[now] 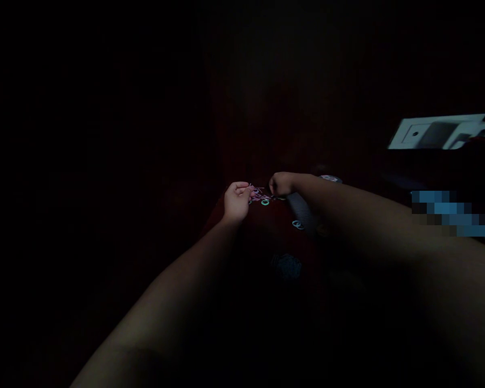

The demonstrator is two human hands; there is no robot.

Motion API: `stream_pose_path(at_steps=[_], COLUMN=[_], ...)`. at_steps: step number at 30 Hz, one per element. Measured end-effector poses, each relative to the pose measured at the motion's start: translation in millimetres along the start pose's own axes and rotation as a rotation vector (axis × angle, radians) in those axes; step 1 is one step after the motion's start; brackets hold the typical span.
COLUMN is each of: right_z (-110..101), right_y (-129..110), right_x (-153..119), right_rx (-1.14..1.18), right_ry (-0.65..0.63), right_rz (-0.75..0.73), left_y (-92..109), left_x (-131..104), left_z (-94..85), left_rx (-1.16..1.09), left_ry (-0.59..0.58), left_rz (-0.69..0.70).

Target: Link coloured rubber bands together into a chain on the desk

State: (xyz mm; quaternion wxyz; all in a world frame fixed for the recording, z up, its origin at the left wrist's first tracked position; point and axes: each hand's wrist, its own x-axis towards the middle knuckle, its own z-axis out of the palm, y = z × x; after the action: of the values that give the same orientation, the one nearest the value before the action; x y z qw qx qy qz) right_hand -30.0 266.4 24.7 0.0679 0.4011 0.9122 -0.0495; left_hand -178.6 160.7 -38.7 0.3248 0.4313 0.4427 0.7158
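The picture is very dark. My left hand (237, 202) is closed at the fingertips on some pink strands (258, 195), which stretch to the right between my hands. Close by on the right, my right hand (281, 184) has its fingers curled together; whatever they hold is too small and dark to make out. Just below the strands lies a small green ring (265, 202). Pale blue rings (298, 224) rest lower, under my right wrist. Nearer to me is a dim bluish tangled pile (289, 267).
A grey ribbed piece (300, 207) lies under my right wrist. Behind my right forearm shows part of a pale round object (330, 178). At the right are a white flat device (426, 133) with a cable and a blurred-out blue patch (452, 213).
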Motion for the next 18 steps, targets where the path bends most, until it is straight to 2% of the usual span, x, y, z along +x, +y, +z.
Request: stream_pose_path(at_steps=[8, 18], right_z=[-11.6, -21.2], right_y=[8.3, 4.8], right_x=[-4.5, -15.4], right_rx=[0.219, 0.490], right_ry=[0.069, 0.058], right_rz=[0.046, 0.112], left_y=[-3.8, -4.5], left_x=[2.5, 2.7], left_z=[-0.6, -0.1], left_rx=[0.001, 0.003], left_ry=[-0.021, -0.011], left_rz=[0.012, 0.006])
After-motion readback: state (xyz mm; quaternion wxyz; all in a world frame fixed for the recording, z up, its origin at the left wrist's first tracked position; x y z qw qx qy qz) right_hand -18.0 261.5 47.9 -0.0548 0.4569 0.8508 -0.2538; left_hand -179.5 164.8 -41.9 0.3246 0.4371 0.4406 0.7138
